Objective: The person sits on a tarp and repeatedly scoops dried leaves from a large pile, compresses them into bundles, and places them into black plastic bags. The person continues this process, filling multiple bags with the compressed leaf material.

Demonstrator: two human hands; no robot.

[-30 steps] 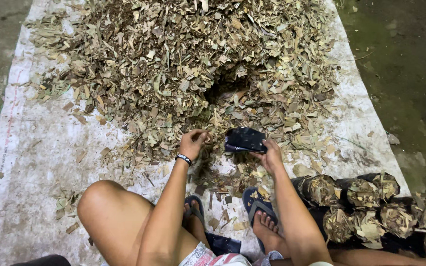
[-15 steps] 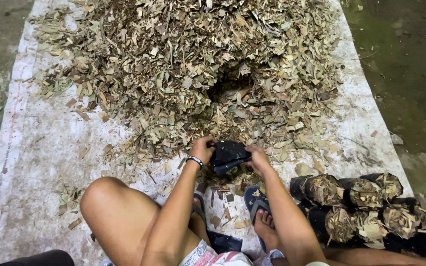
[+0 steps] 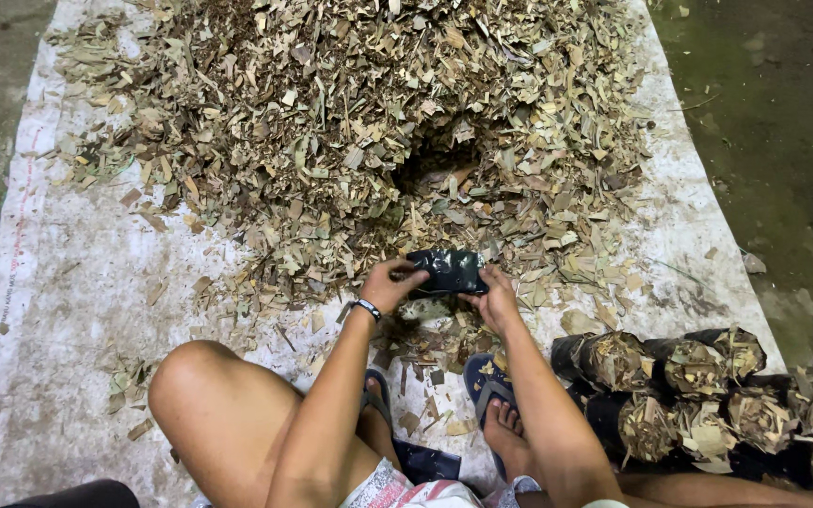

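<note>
Both my hands hold a small black plastic bag just in front of my feet. My left hand, with a band on its wrist, grips the bag's left edge. On the bag's right edge is my right hand. The bag hangs low over the near fringe of a big heap of dry chopped leaves, which has a dark hollow dug into it straight ahead of the bag.
The heap lies on a white woven sheet spread over a dark concrete floor. Several black bags stuffed with leaves lie stacked at my right. My bare knee and sandalled feet are close below the hands.
My left hand left the loose leaves and joined the right hand on the black bag. The bag came nearer to me and is now held between both hands.
</note>
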